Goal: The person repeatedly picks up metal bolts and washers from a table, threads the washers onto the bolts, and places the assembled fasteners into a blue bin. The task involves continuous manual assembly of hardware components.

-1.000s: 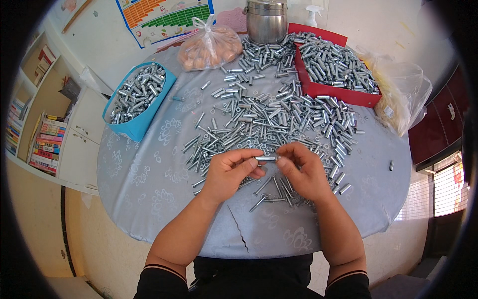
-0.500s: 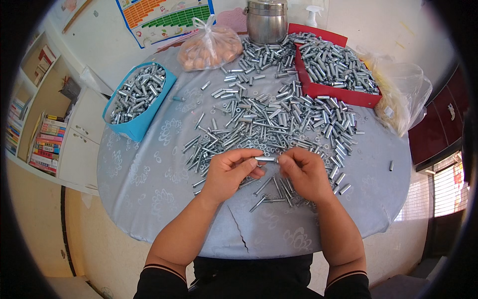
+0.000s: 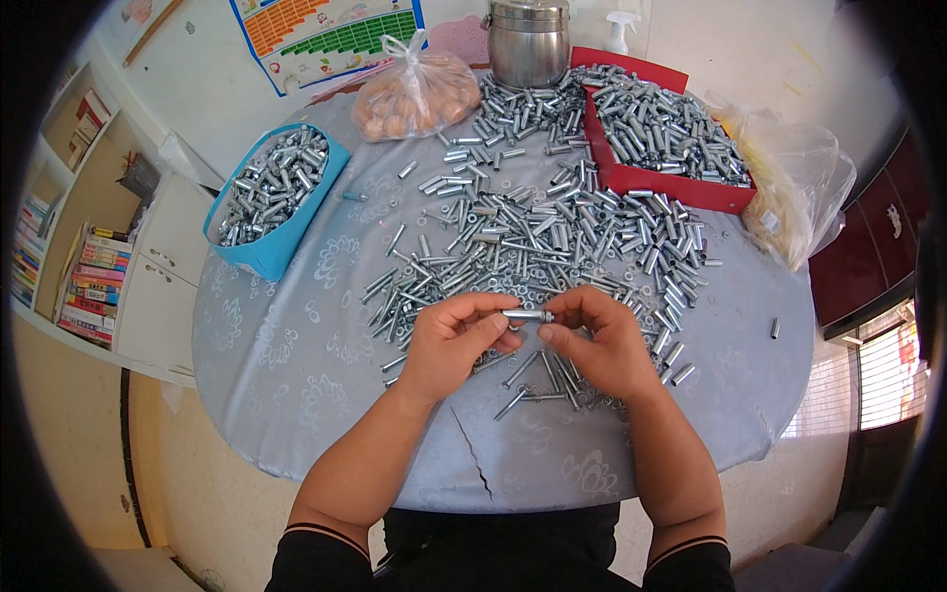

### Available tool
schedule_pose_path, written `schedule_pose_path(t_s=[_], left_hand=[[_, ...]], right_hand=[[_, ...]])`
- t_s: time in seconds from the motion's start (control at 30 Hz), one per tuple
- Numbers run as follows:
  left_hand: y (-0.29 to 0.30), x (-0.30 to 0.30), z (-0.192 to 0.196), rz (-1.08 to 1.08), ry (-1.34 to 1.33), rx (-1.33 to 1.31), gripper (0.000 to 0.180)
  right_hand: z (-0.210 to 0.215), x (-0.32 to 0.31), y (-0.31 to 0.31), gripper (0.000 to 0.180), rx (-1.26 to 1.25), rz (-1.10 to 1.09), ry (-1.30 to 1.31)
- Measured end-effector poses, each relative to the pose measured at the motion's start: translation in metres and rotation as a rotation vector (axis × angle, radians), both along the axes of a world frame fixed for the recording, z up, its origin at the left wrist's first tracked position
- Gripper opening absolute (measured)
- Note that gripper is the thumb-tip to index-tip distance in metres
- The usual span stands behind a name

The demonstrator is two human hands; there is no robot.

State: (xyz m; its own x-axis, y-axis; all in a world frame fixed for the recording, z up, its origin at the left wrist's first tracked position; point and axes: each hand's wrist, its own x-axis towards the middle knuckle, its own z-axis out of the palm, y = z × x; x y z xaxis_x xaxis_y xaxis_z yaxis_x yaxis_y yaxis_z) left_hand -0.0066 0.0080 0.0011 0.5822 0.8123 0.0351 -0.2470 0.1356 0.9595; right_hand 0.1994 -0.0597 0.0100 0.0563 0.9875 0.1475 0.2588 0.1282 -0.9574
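Observation:
Between my hands lies a silver expansion bolt (image 3: 525,315), held level just above the near part of the metal pile. My left hand (image 3: 456,340) pinches its left end between thumb and fingers. At the other end, where a nut or washer shows, the thumb and forefinger of my right hand (image 3: 600,340) close on it. Under and beyond both hands spreads a heap of loose metal sleeves, bolts, nuts and washers (image 3: 533,232). Several long thin bolts (image 3: 543,380) lie closer to me, between my wrists.
A blue box (image 3: 286,247) full of metal anchors stands at the left. Far right is a red box (image 3: 681,194), also heaped, beside a clear plastic bag (image 3: 799,197). At the back are a bag of eggs (image 3: 419,94) and a steel pot (image 3: 530,44). The grey tablecloth (image 3: 296,365) has a tear near me.
My right fingers have shifted slightly left and regripped at the bolt's right end, so its nut end shows more. The left hand has barely moved.

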Motion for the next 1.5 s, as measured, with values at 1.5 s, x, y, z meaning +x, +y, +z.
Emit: schedule_pose_path(t_s=[1.5], left_hand=[[-0.002,0.004,0.000,0.085,-0.007,0.001,0.022]], right_hand=[[0.004,0.004,-0.002,0.017,-0.167,-0.005,0.078]])
